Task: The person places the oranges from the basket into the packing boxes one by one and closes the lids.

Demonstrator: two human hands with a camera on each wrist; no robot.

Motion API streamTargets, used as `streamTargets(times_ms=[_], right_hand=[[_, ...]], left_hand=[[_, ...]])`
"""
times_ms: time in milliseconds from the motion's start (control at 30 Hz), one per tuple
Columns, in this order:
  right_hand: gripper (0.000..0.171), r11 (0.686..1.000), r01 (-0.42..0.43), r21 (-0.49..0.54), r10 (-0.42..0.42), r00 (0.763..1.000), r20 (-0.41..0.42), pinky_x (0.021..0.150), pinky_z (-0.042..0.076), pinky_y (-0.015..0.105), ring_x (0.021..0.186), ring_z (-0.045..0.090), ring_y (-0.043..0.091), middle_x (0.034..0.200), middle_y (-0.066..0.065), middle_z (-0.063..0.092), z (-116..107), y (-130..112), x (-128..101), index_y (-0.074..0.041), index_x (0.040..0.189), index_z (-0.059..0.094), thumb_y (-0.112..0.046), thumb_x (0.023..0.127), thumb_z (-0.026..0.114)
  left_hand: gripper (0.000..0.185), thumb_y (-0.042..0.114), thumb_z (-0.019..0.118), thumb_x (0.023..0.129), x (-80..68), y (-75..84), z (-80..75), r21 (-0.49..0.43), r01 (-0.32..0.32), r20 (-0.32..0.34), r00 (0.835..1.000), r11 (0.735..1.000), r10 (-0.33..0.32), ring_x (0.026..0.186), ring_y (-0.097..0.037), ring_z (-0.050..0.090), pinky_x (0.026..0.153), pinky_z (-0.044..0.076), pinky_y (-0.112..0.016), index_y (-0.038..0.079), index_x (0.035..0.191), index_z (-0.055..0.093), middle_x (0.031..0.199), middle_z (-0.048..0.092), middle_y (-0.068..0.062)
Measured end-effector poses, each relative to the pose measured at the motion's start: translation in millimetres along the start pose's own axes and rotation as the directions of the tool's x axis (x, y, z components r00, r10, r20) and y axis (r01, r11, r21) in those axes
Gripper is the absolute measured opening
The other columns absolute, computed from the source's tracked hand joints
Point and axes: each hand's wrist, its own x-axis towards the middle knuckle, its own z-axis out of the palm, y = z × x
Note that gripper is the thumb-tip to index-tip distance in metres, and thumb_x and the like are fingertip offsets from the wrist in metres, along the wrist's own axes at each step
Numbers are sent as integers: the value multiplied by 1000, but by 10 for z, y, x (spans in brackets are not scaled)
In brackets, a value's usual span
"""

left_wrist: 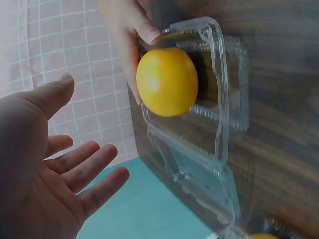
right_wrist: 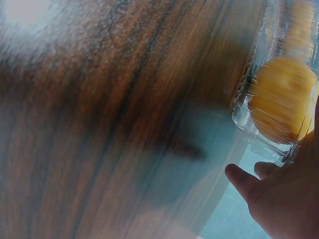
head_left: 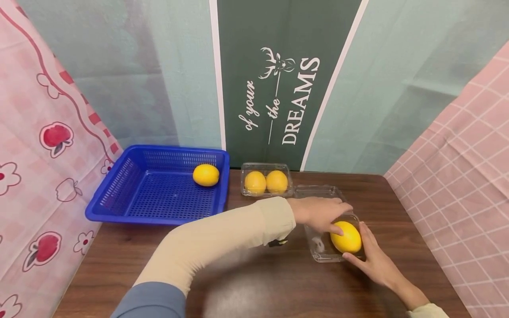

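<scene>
A yellow lemon [head_left: 346, 237] sits in an open clear plastic clamshell container [head_left: 321, 255] at the right of the table. My left hand [head_left: 320, 213] is over the container; in the left wrist view its fingers are spread, apart from the lemon, with nothing between them. In the head view, its thumb overlaps the lemon's edge. My right hand [head_left: 375, 258] holds the container's right end, thumb at the near side and fingers along the far side, close around the lemon. The container's lid [left_wrist: 199, 174] is folded back toward the wall.
A blue basket [head_left: 157, 219] with one lemon [head_left: 206, 175] stands at the back left. Beside it, near the back wall, is another clear container [head_left: 267, 166] with two yellow fruits [head_left: 276, 181]. Patterned cloth hangs on three sides of the wooden table [head_left: 254, 282].
</scene>
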Motion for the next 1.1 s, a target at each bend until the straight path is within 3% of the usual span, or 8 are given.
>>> streamTargets(times_ms=[367, 700, 1100], right_hand=[[109, 1000, -4, -3, 4, 1000, -6, 99, 27, 80, 146, 13, 58, 163, 35, 2, 2, -18, 6, 3, 160, -4, -36, 94, 74], [108, 1000, 4, 14, -3, 1000, -15, 101, 24, 79, 146, 12, 58, 163, 36, 3, 11, -14, -8, 3, 160, -3, -35, 94, 74], [108, 1000, 23, 21, -22, 999, -33, 104, 21, 78, 148, 9, 55, 164, 33, 2, 17, -14, -18, 1, 161, -3, -33, 93, 75]], left_hand=[[68, 47, 58, 102, -282, -173, -255, 55, -19, -28, 999, 998, 20, 146, -8, 35, 116, 29, -22, 17, 158, 35, 160, 39, 4], [62, 38, 60, 103, -528, -367, -474, 53, -31, -88, 995, 998, 36, 140, -12, 43, 113, 35, -23, 11, 155, 41, 154, 47, -1], [62, 39, 58, 104, -733, -589, -629, 44, 27, -111, 994, 999, -22, 145, -15, 39, 117, 31, -28, 10, 156, 39, 158, 42, -4]])
